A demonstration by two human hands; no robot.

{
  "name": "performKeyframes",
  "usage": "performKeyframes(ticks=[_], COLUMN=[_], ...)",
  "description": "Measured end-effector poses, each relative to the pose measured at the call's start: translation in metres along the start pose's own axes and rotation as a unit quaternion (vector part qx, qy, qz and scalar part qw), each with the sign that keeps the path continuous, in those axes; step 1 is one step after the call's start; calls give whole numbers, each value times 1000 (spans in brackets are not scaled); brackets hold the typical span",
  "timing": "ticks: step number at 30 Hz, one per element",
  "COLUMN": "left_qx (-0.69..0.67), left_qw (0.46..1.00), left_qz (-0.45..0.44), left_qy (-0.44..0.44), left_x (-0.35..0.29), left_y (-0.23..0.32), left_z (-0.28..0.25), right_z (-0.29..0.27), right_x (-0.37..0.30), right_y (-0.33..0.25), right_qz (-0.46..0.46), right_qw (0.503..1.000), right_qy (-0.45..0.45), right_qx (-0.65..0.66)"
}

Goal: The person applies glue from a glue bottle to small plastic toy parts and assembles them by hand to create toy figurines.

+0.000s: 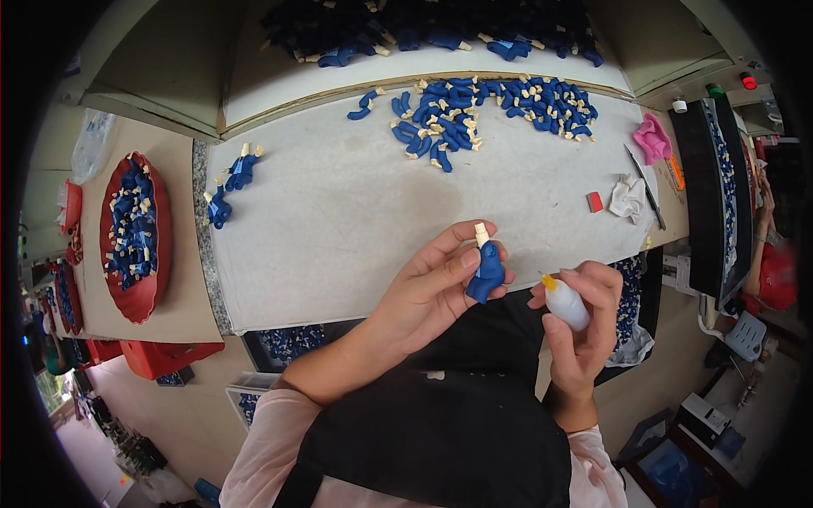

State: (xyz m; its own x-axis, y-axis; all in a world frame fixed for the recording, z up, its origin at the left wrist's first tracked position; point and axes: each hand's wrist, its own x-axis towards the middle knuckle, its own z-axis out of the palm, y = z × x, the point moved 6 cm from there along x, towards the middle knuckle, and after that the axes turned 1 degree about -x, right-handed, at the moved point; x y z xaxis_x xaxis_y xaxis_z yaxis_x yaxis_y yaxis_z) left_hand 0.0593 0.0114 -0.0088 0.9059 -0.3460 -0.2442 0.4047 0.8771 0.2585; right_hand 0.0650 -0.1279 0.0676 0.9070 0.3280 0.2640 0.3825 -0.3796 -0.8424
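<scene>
My left hand (pixel 440 275) pinches a small blue figurine body (pixel 486 273) with a cream peg at its top, held upright above the near edge of the white work surface (pixel 330 229). To its right, my right hand (pixel 584 317) grips a small white squeeze bottle (pixel 567 305) with a yellow cap and a thin tip. That tip points up and left toward the figurine body, with a gap between them. Beyond my hands lie heaps of small blue arm pieces (pixel 436 123) with cream ends. A few more blue bodies (pixel 240 169) rest at the surface's left edge.
A red oval tray (pixel 140 296) of blue pieces stands at the left. At the right lie a red block (pixel 594 202), a crumpled white cloth (pixel 627 197), a pink cloth (pixel 651 140) and a thin dark tool (pixel 647 188). A shelf at the back holds blue bodies (pixel 343 56). Another person (pixel 771 275) sits far right.
</scene>
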Motion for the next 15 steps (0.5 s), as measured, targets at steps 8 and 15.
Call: performKeyframes(ticks=[8,15], left_qx=[-38,12], left_qw=[997,997], left_qz=[-37,-20], left_qy=[-60,-72], left_x=[0,-1], left_y=[-6,-3], left_z=[4,7], right_z=[-14,-8], right_x=[-4,-6], right_y=[4,-14], right_qz=[-28,-125], right_qw=[947,978], right_qy=[243,153], right_qx=[210,70])
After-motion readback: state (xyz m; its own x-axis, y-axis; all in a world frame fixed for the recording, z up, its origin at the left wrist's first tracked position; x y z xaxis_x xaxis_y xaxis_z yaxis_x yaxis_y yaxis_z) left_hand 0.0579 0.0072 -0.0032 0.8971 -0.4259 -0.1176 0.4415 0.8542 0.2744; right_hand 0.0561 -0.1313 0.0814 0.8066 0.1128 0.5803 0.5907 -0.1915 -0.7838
